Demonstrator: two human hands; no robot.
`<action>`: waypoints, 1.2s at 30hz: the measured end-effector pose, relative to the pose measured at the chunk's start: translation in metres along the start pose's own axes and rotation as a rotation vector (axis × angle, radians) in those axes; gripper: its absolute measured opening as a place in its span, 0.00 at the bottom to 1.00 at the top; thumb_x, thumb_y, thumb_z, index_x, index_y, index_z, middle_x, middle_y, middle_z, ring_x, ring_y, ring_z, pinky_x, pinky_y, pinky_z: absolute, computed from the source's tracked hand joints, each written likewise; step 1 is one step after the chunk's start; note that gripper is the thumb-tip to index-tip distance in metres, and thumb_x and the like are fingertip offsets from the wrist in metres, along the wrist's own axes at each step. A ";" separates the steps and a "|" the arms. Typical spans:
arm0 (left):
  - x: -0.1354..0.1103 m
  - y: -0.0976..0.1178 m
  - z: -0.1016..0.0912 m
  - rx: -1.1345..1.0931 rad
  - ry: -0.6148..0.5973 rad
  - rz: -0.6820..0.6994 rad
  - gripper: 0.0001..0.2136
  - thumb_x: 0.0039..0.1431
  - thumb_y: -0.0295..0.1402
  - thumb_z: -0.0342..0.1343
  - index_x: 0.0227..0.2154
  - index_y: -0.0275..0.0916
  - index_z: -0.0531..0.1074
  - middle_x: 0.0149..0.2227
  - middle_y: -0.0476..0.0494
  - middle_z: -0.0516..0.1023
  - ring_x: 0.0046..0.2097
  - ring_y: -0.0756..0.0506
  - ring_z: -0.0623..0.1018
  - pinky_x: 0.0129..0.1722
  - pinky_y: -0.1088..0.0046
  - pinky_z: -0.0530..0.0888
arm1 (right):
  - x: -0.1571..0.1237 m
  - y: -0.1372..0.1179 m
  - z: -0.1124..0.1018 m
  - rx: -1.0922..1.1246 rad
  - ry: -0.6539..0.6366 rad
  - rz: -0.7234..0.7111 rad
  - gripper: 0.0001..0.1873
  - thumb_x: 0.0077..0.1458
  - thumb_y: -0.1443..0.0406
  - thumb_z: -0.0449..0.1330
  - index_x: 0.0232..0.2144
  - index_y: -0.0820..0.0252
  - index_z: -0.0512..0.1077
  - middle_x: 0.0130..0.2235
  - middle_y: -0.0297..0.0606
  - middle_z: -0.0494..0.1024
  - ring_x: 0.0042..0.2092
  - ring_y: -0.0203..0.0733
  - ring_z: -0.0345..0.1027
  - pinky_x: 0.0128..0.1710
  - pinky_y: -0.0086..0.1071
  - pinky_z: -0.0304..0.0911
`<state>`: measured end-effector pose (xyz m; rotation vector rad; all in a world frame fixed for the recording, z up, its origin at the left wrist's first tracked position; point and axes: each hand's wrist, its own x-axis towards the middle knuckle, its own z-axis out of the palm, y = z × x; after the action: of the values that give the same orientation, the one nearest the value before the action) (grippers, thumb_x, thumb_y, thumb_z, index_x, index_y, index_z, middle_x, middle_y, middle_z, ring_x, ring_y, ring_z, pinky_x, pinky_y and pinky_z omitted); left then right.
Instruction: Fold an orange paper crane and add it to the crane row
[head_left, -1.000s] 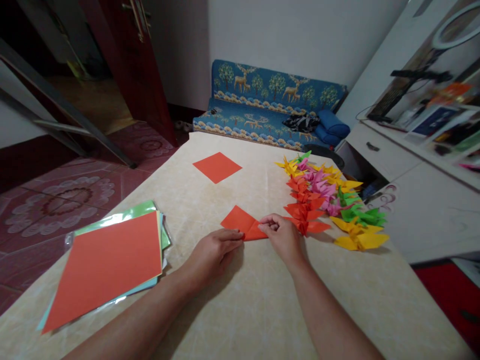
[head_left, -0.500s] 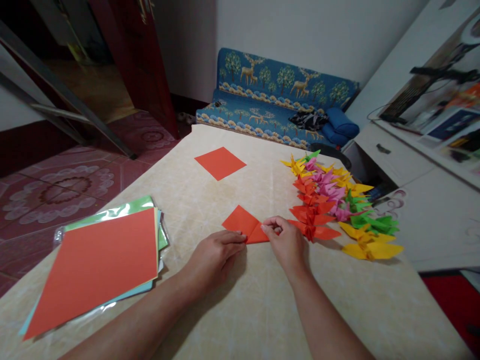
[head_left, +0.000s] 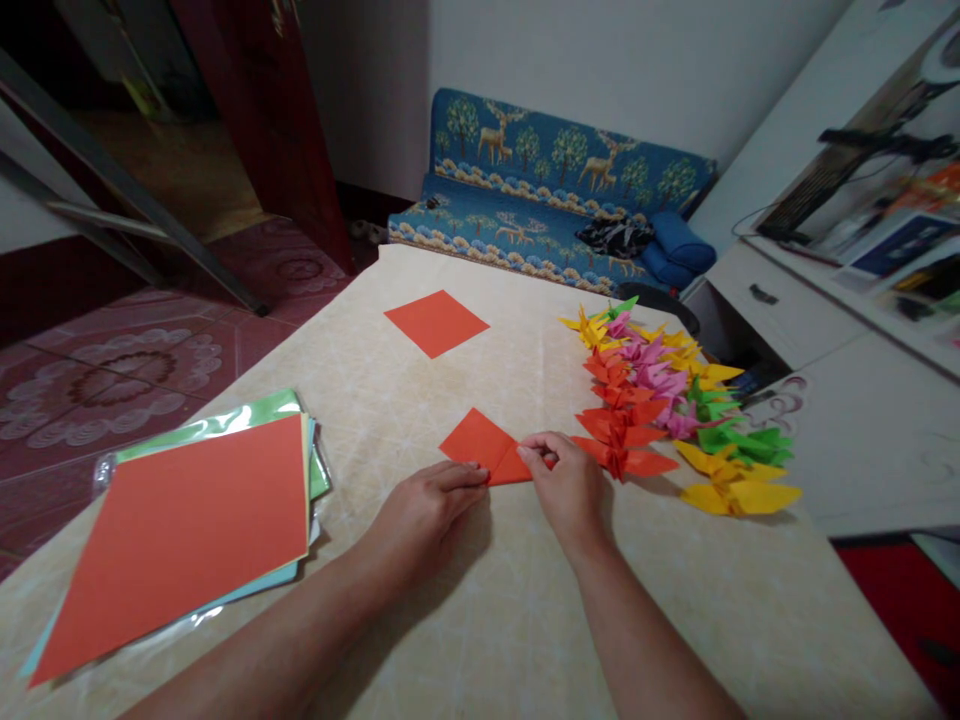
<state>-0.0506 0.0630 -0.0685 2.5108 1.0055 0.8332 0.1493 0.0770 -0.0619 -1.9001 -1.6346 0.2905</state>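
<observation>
A partly folded red-orange sheet of origami paper [head_left: 478, 440] lies on the table in front of me, with crease lines across it. My left hand [head_left: 435, 505] presses its near left edge against the tabletop, fingers close together. At the right corner, my right hand [head_left: 566, 490] pinches the paper between thumb and fingers; that corner is partly hidden by the hand. Just beyond the right hand stand several red folded paper cranes [head_left: 621, 440]. A flat red-orange square [head_left: 436, 323] rests farther back, untouched.
Rows of yellow [head_left: 739, 490], pink [head_left: 660, 380] and green cranes [head_left: 750, 440] fill the table's right side. A stack of coloured paper [head_left: 180, 540] on a plastic packet lies at left. A patterned sofa [head_left: 525, 190] stands behind the table [head_left: 480, 640], a white cabinet [head_left: 862, 430] to the right.
The view has shifted slightly, so everything sits a little farther left. Both hands keep their places on the folded paper; the right fingers have barely moved at its corner.
</observation>
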 end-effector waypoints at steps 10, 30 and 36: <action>0.001 0.009 -0.004 -0.013 0.000 -0.091 0.14 0.60 0.27 0.49 0.47 0.38 0.71 0.43 0.40 0.76 0.42 0.45 0.76 0.40 0.69 0.76 | 0.001 -0.002 -0.001 -0.047 0.011 -0.040 0.03 0.51 0.65 0.60 0.28 0.51 0.74 0.33 0.32 0.79 0.31 0.37 0.70 0.27 0.28 0.56; 0.009 0.024 0.014 0.312 -0.056 0.078 0.10 0.58 0.25 0.49 0.35 0.37 0.76 0.45 0.39 0.76 0.42 0.42 0.73 0.38 0.63 0.75 | 0.005 -0.003 -0.002 -0.045 -0.026 -0.013 0.03 0.50 0.64 0.60 0.26 0.52 0.74 0.31 0.32 0.78 0.30 0.37 0.68 0.25 0.28 0.53; 0.010 0.023 0.016 0.275 -0.046 0.100 0.11 0.55 0.21 0.49 0.35 0.34 0.76 0.40 0.38 0.78 0.41 0.43 0.75 0.40 0.65 0.76 | 0.011 -0.003 0.000 -0.133 0.006 0.003 0.03 0.50 0.65 0.60 0.25 0.52 0.72 0.30 0.32 0.76 0.29 0.37 0.67 0.24 0.28 0.50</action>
<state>-0.0229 0.0529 -0.0662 2.8181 1.0487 0.7017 0.1498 0.0876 -0.0577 -1.9991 -1.6849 0.1807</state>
